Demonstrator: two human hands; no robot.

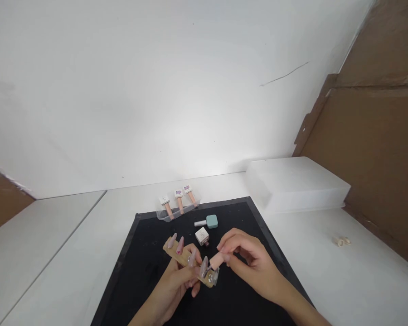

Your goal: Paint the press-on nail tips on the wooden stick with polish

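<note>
Fingers (190,265) grip nail stick (187,261) — clear tray (177,213) holds three bottles (179,199).

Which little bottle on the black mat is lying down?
The teal-capped bottle lies on its side. The white-capped bottle beside it stands upright, nearer the hands.

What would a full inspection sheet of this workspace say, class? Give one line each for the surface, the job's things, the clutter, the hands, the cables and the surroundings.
Surface: black mat lying on a white table.
Job's things: wooden strip carrying false nails; small pink piece at its near end.
Clutter: clear tray of three bottles, teal-capped bottle, white-capped bottle, white box, small rings.
Hands: left hand grips the wooden strip; right hand pinches the pink piece.
Cables: nothing seen.
Surroundings: white wall, brown panel to the right.
</note>
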